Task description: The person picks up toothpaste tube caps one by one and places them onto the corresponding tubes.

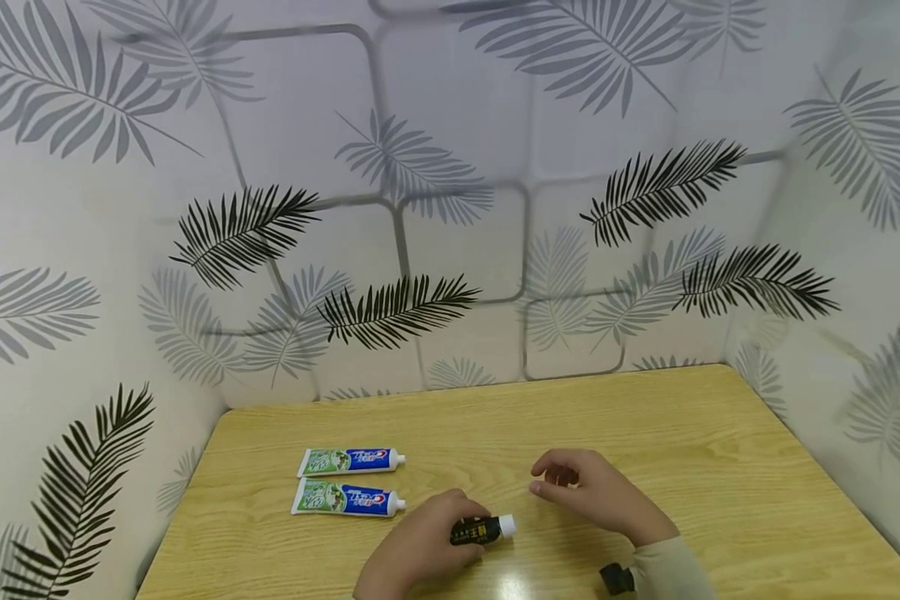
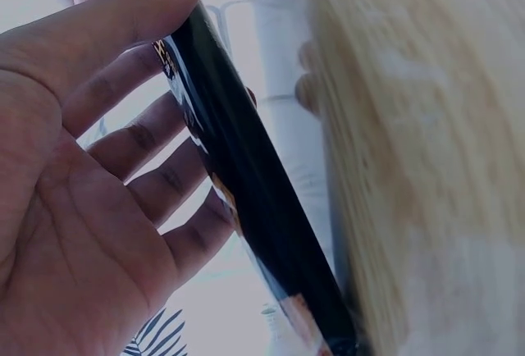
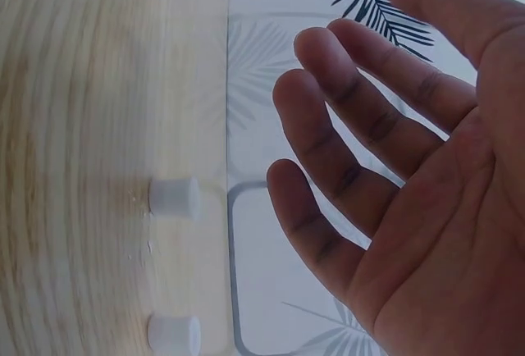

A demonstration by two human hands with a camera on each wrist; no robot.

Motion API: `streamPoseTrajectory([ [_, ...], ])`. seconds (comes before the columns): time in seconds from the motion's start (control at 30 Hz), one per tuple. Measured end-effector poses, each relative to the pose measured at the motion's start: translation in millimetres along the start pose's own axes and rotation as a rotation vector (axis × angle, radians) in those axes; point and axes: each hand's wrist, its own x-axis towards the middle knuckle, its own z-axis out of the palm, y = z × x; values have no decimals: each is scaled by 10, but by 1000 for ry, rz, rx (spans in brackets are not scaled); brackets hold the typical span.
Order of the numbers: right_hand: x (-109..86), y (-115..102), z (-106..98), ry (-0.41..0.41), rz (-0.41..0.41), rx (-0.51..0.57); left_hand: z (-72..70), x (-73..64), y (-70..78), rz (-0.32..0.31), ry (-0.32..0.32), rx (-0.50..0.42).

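Observation:
My left hand (image 1: 438, 533) grips a black toothpaste tube (image 1: 475, 532) with gold lettering and a white end pointing right. In the left wrist view the thumb presses along one side of the black tube (image 2: 246, 167), with the fingers behind it. Right of the tube's white end, my right hand (image 1: 596, 492) is apart from it, fingers loosely bent. Nothing lies in the right palm (image 3: 443, 225) in the right wrist view. Beside the left hand, two blue, green and white Crest toothpaste tubes (image 1: 345, 498) lie roughly parallel, white tips to the right.
The wooden table (image 1: 607, 408) meets a wall (image 1: 457, 350) with a leaf pattern at its back. Two short white cap-like cylinders (image 3: 174, 198) show on the table in the right wrist view. A small black piece (image 1: 617, 577) sits by the right sleeve (image 1: 671, 571).

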Motion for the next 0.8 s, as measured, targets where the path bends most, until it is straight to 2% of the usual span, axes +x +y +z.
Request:
streamPoseTrajectory([
  [0.1, -10, 0, -40, 18, -6, -15, 28, -6, -3, -7, 9, 8],
  [0.13, -12, 2, -53, 24, -7, -17, -26, -25, 85, -41, 2, -13],
  [0.3, -41, 31, -118, 60, 4, -81, -22, -31, 120, -63, 3, -1],
  [0.47, -77, 93, -190, 100, 31, -141, -16, -23, 120, -67, -6, 7],
  [0.8, -118, 228, -299, 148, 82, -140, 3, -17, 79, -74, -37, -2],
])
